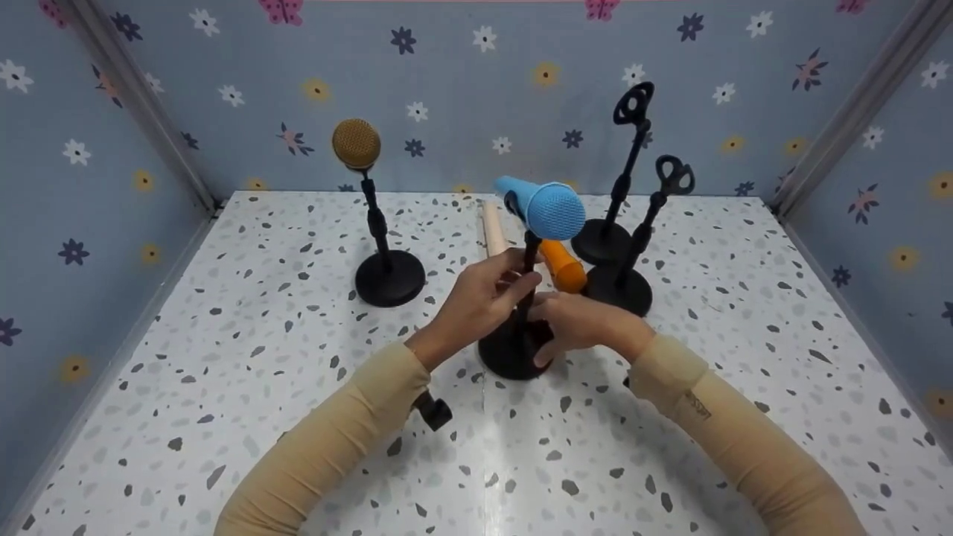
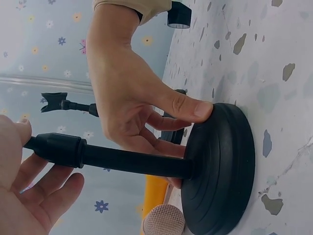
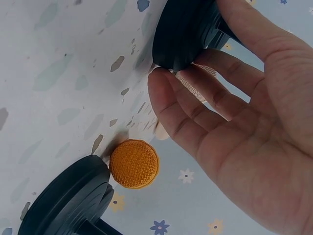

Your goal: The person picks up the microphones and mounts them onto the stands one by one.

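Observation:
A blue microphone (image 1: 551, 208) sits tilted in the clip of a black desk stand, its grille facing the person. My left hand (image 1: 480, 298) holds the stand's upright pole just below the microphone; in the left wrist view the fingers wrap the thick collar (image 2: 61, 150). Lower down, my right hand (image 1: 577, 324) grips the round base (image 1: 506, 356), thumb on its upper side and fingers at its far edge. Behind the hands lie an orange microphone (image 1: 563, 269) and a pale beige one (image 1: 493, 229), partly hidden. The right wrist view shows the orange grille (image 3: 134, 164) beside another stand's base.
At the left, a gold microphone (image 1: 356, 145) stands upright on its own black stand (image 1: 389, 279). Two black stands (image 1: 604, 242) (image 1: 624, 286) with bare clips are close together at the right. Flowered panels (image 1: 461, 97) wall the speckled white table (image 1: 298, 372) on its back and sides.

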Demonstrator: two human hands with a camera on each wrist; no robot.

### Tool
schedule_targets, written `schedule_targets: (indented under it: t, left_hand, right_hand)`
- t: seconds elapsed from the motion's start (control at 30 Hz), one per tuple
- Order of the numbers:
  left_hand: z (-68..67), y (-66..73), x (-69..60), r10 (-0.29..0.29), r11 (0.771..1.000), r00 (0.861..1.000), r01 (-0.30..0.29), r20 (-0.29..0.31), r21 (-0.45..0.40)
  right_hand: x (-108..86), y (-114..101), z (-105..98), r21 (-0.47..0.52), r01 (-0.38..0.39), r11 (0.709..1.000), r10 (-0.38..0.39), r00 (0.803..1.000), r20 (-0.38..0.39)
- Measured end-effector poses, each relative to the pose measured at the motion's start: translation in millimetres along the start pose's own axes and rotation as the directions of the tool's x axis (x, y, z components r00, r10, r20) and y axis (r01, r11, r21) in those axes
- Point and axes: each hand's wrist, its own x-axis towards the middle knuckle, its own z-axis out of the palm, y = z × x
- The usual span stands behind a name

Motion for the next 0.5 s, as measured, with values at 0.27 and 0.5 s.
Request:
schedule_targets:
  t: [0.27,0.5]
  left_hand:
    - [-1.6,-3.1,-3.1,0.017,1.0,1.0,-0.017,0.018,0.022]
    - [-8.7,-3.9,-0.7,0.039,0.999,0.995,-0.039,0.089,0.0]
  right_hand:
    - [-1.8,-1.0,1.5,0.026,0.007,1.0,-0.006,1.0,-0.018]
    - [-0.6,-0.8,0.1,-0.004,0.003,1.0,-0.003,1.0,0.001]
